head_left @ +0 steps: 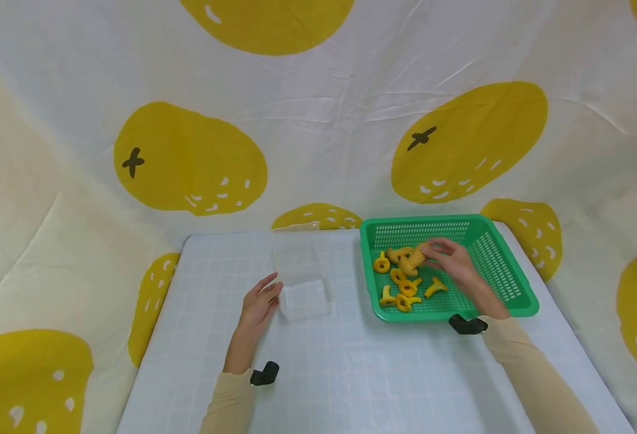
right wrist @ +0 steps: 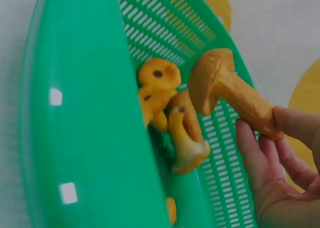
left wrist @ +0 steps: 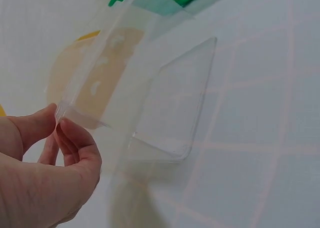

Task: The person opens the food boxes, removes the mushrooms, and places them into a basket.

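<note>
With thumb and fingertips, my left hand [head_left: 258, 305] pinches an edge of a clear plastic hinged box [head_left: 306, 300]. In the left wrist view the box [left wrist: 175, 101] stands open, its see-through walls partly lost against the cloth. My right hand [head_left: 452, 263] holds a large brown mushroom [head_left: 413, 260] over a green basket [head_left: 369, 265]. The right wrist view shows this mushroom [right wrist: 247, 101] pinched by the end of its stem, cap pointing away from the fingers. Several smaller yellow mushrooms [right wrist: 187, 143] lie in the basket below, mostly toward its left side.
A pale checked cloth covers the table [head_left: 351, 374]. Behind it hangs a white curtain [head_left: 329, 150] with large yellow fruit prints. The basket's slotted walls rise around the mushrooms at the right rear of the table.
</note>
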Available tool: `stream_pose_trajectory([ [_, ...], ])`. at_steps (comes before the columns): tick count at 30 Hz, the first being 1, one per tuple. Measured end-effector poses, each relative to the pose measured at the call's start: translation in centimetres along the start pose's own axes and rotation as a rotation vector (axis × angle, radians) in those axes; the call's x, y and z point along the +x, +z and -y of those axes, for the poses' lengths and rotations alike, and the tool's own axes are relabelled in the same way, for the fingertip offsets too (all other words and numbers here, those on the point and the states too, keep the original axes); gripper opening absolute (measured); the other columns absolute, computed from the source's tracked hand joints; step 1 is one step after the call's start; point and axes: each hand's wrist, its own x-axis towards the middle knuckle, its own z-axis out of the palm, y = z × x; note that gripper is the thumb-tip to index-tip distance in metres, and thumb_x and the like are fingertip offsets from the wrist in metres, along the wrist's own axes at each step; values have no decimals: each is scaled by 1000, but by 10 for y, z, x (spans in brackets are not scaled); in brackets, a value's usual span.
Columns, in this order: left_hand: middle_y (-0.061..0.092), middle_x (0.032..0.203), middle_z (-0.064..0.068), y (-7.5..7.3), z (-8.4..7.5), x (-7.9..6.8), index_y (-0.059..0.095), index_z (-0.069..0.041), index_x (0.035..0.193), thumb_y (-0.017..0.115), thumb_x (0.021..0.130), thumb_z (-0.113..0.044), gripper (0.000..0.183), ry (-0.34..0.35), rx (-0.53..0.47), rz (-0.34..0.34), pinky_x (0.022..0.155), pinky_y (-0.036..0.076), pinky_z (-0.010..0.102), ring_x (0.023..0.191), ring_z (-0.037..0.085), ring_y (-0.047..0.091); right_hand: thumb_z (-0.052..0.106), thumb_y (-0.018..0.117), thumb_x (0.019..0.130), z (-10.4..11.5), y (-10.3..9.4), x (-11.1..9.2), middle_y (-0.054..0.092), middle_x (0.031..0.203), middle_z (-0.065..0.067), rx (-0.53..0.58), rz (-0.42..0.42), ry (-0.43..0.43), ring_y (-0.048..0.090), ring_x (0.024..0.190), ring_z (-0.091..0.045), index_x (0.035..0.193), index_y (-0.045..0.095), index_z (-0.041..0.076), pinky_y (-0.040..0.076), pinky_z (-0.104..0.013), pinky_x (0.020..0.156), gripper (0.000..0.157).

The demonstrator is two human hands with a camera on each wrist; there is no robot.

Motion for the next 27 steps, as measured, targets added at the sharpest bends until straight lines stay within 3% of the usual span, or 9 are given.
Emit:
stream_pose_trajectory([
  [5, 66, 102, -3, -1, -1, -1, 55, -5, 147, 70, 98, -8, 51, -5, -7, 2, 73, 49, 19, 93, 14, 58, 19, 64, 104, -4, -12, 4, 67, 109, -2, -48, 48, 61, 73, 91, -10, 139, 46, -13, 51, -47, 100, 51],
  [17, 65, 100, -3, -1, 0, -1, 53, -3, 148, 69, 99, -6, 52, -9, -22, 2, 73, 49, 19, 92, 13, 58, 16, 60, 106, -2, -24, 24, 66, 120, -25, -242, 156, 274, 73, 93, -18, 138, 44, -18, 53, -45, 98, 49],
  [23, 66, 99, -2, 1, 0, -1, 52, -2, 148, 70, 98, -6, 54, -5, -27, 13, 75, 50, 20, 92, 14, 59, 10, 54, 107, 0, -25, 31, 58, 130, -37, -365, 224, 286, 71, 104, -31, 136, 45, -23, 52, -51, 99, 45],
  [27, 66, 100, -2, 1, 0, -1, 53, -2, 148, 70, 98, -7, 52, -5, -32, 9, 78, 50, 22, 98, 18, 59, 9, 56, 106, 2, -25, 34, 60, 125, -37, -438, 230, 293, 72, 99, -33, 134, 45, -24, 53, -54, 96, 45],
])
